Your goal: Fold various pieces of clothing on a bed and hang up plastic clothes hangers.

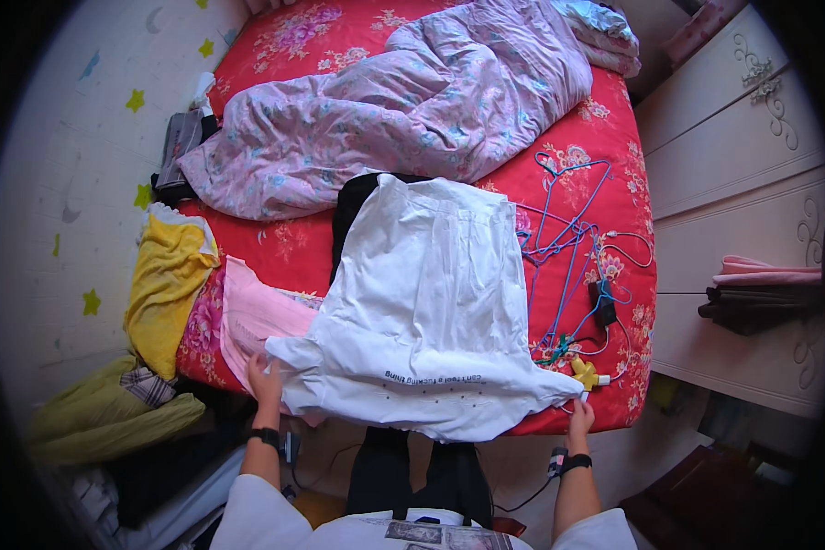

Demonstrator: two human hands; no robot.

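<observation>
A white T-shirt with dark print lies spread on the bed, its sleeved end towards me and hanging a little over the near edge. My left hand is closed on the sleeve at the left. At the opposite side my right hand pinches the tip of the other sleeve. Beneath the T-shirt's left side a pink garment shows, and a black garment sticks out at its far left corner.
The bed has a red flowered sheet. A lilac quilt is heaped across its far half. Blue hangers, a black adapter and a yellow plug piece lie at right. Yellow cloth drapes the left corner. Wardrobe doors stand right.
</observation>
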